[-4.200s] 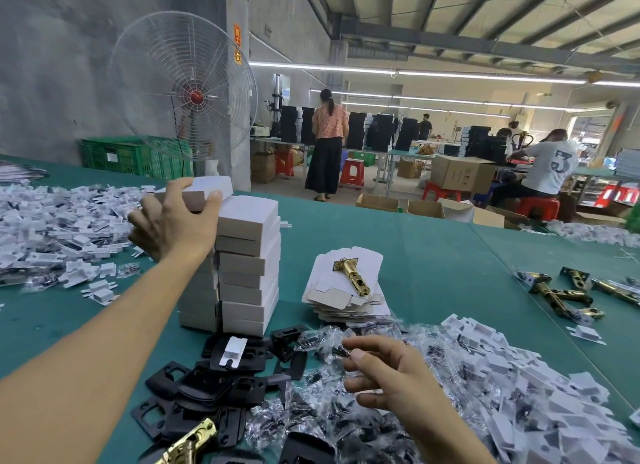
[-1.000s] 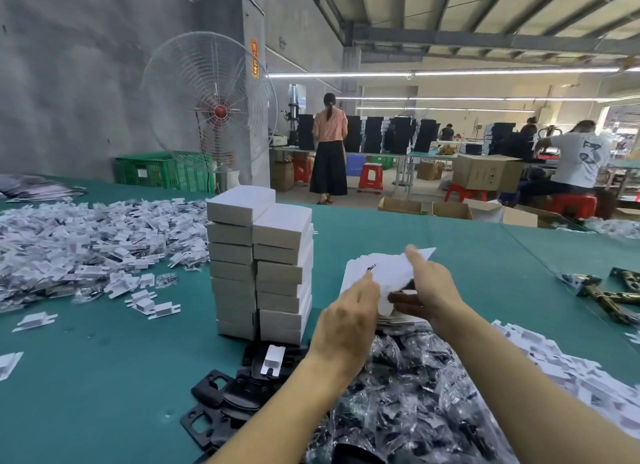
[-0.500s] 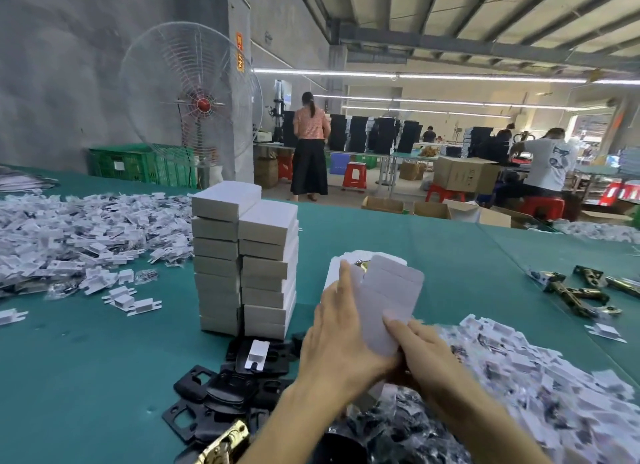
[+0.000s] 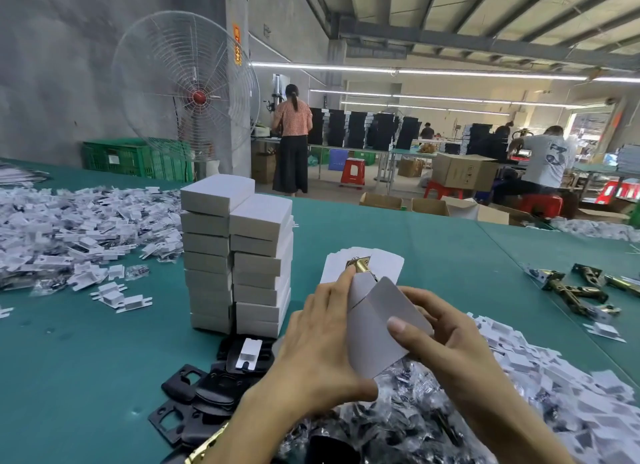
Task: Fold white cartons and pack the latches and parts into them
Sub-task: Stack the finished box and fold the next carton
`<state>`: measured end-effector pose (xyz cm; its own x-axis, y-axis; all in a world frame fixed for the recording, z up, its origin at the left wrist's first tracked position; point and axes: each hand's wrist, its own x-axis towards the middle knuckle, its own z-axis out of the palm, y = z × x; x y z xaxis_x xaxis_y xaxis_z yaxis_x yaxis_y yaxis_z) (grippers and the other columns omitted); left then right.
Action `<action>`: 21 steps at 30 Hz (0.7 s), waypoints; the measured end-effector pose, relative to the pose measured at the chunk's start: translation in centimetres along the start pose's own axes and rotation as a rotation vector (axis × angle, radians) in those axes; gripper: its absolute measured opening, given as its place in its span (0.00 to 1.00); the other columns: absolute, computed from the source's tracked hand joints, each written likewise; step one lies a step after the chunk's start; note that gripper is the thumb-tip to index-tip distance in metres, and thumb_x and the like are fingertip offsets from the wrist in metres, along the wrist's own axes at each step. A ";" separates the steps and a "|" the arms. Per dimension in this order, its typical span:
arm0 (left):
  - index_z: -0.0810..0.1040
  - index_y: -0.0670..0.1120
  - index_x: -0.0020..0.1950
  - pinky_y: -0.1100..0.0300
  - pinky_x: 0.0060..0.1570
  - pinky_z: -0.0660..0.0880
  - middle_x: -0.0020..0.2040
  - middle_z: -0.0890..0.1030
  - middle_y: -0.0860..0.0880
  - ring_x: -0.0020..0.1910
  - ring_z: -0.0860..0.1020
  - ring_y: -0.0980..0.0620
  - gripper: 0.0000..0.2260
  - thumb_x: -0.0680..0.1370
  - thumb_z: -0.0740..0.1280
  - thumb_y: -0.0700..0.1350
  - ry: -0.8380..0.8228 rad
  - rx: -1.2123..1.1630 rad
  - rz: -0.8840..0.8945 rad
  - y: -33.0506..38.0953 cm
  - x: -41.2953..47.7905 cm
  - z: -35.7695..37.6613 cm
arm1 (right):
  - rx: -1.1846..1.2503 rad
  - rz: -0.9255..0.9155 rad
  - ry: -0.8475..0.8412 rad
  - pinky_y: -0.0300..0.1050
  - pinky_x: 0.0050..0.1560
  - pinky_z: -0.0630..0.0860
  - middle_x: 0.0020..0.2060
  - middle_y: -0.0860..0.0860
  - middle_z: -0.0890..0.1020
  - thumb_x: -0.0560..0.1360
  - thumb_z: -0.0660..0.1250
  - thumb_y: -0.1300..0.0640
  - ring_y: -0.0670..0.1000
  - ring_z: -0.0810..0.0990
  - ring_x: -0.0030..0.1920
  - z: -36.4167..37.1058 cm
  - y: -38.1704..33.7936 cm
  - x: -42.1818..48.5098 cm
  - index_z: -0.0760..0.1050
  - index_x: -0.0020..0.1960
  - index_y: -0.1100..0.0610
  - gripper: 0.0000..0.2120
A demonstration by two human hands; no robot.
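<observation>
While the carton blank (image 4: 377, 328) is in both hands: it is only part bent, one panel swung up from the other, and is held nearer than the stack of folded cartons (image 4: 239, 255) and to its right. I judge the crease should run true along the score before any flap is tucked, with pressure on the panel and not on the corner.
Left hand (image 4: 318, 352): curled round the blank's left edge, forefinger reaching up toward the top flap. It grips the blank.
Right hand (image 4: 450, 346): thumb flat on the near panel, fingers tucked behind, a pinching hold.
Black plates (image 4: 207, 387): heaped at the stack's foot, on the near side.
Bagged parts (image 4: 398, 422): nearer than the stack and to its right, under the hands.
Flat blanks (image 4: 388, 262): right of the stack, with a brass latch (image 4: 360, 264) lying on top.
Loose latches (image 4: 575, 290): well to the stack's right.
</observation>
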<state>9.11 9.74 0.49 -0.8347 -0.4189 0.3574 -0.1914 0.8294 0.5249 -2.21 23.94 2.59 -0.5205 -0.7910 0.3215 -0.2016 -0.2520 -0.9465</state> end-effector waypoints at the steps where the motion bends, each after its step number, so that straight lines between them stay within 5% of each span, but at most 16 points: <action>1: 0.35 0.70 0.74 0.55 0.63 0.72 0.64 0.58 0.65 0.64 0.64 0.59 0.58 0.58 0.73 0.56 -0.044 -0.126 -0.031 0.1 -0.1 -0.3 | 0.027 0.012 -0.059 0.47 0.49 0.82 0.53 0.55 0.85 0.68 0.77 0.46 0.54 0.85 0.51 -0.2 0.0 -0.1 0.81 0.58 0.49 0.20; 4: 0.48 0.73 0.76 0.59 0.59 0.77 0.73 0.62 0.67 0.67 0.71 0.62 0.54 0.59 0.74 0.51 -0.194 -0.661 -0.077 0.5 0.2 -1.2 | 0.085 0.010 -0.163 0.63 0.59 0.78 0.57 0.57 0.83 0.68 0.76 0.40 0.61 0.82 0.57 -0.5 0.0 -0.5 0.80 0.60 0.51 0.25; 6: 0.58 0.66 0.78 0.58 0.57 0.77 0.74 0.70 0.55 0.66 0.76 0.55 0.49 0.59 0.73 0.47 -0.269 -0.850 -0.040 0.8 0.5 -1.5 | 0.020 -0.085 -0.129 0.56 0.57 0.80 0.58 0.55 0.83 0.70 0.74 0.44 0.57 0.82 0.59 -0.1 -0.2 -0.6 0.79 0.59 0.49 0.19; 10: 0.69 0.62 0.74 0.55 0.59 0.76 0.69 0.74 0.46 0.65 0.76 0.50 0.43 0.57 0.68 0.49 -0.339 -0.933 -0.006 1.2 0.6 -1.4 | -0.331 -0.341 0.062 0.37 0.54 0.77 0.63 0.40 0.78 0.71 0.74 0.51 0.45 0.79 0.62 0.9 -0.3 -0.4 0.77 0.56 0.40 0.16; 14: 0.75 0.71 0.64 0.56 0.57 0.76 0.68 0.75 0.52 0.65 0.75 0.58 0.35 0.57 0.67 0.50 -0.421 -0.945 -0.035 1.1 0.4 -1.5 | -0.573 -0.385 0.143 0.29 0.52 0.72 0.61 0.38 0.76 0.68 0.72 0.41 0.43 0.75 0.63 0.8 0.1 -0.4 0.70 0.63 0.35 0.25; 17: 0.82 0.64 0.58 0.54 0.57 0.76 0.67 0.76 0.45 0.60 0.78 0.53 0.29 0.57 0.69 0.48 -0.454 -1.031 -0.097 1.0 0.1 -1.9 | -0.680 -0.409 0.130 0.33 0.57 0.70 0.62 0.37 0.75 0.68 0.72 0.40 0.45 0.74 0.65 0.5 0.5 -0.3 0.70 0.62 0.37 0.24; 21: 0.81 0.62 0.59 0.53 0.53 0.78 0.62 0.80 0.49 0.56 0.81 0.53 0.24 0.62 0.73 0.55 -0.450 -1.050 -0.121 1.2 -0.1 -1.8 | -0.693 -0.389 0.075 0.33 0.52 0.71 0.55 0.39 0.77 0.67 0.73 0.41 0.45 0.76 0.58 0.8 0.6 -0.4 0.73 0.54 0.43 0.18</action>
<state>9.92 10.13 2.49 -0.9896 -0.1292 0.0636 0.0658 -0.0132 0.9977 -1.45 23.64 1.82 -0.3566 -0.6718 0.6492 -0.8372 -0.0787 -0.5412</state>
